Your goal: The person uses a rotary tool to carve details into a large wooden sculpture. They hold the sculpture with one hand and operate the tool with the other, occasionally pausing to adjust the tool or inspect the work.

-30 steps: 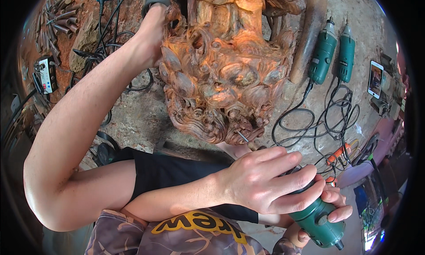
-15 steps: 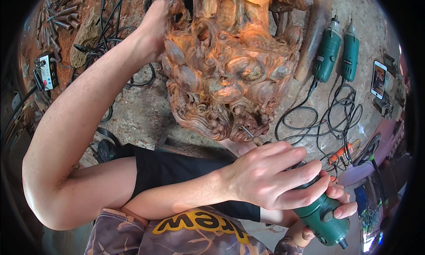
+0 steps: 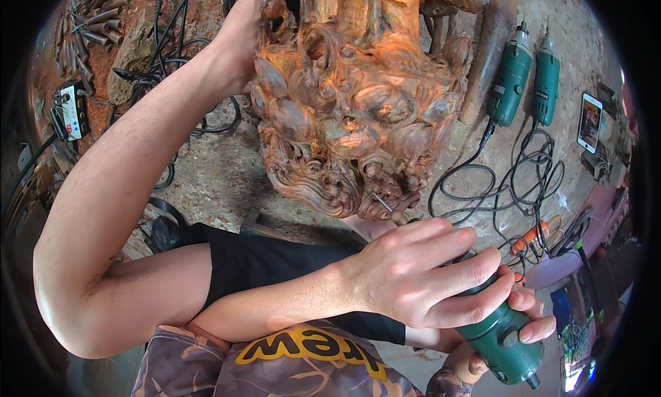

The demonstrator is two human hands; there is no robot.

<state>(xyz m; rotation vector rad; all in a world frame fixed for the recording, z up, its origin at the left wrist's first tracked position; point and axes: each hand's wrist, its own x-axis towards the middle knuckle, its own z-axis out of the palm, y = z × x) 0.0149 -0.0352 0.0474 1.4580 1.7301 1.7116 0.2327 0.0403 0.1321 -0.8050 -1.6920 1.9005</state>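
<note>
A green die grinder [image 3: 506, 345] lies slanted across the lower right, held between both of my hands. My left hand [image 3: 416, 273] is wrapped over its front part, fingers curled round the dark collar. From the lower right, my right hand [image 3: 531, 314] closes round the rear of the body; its palm is hidden behind the tool. The thin metal bit [image 3: 383, 204] points up and left, its tip at the lower edge of a reddish-brown wood carving [image 3: 358, 108]. Whether the tip touches the wood I cannot tell. Rounded bosses and wavy grooves cover the carving.
Two more green grinders [image 3: 511, 77] lie to the right, their black cables [image 3: 482, 183] looped below them. Further right is a phone [image 3: 590, 123]. An orange-handled item [image 3: 529, 238] sits near the cables. At left are a control box [image 3: 71, 111] and a pile of sticks [image 3: 96, 28]. My bent leg borders the carving.
</note>
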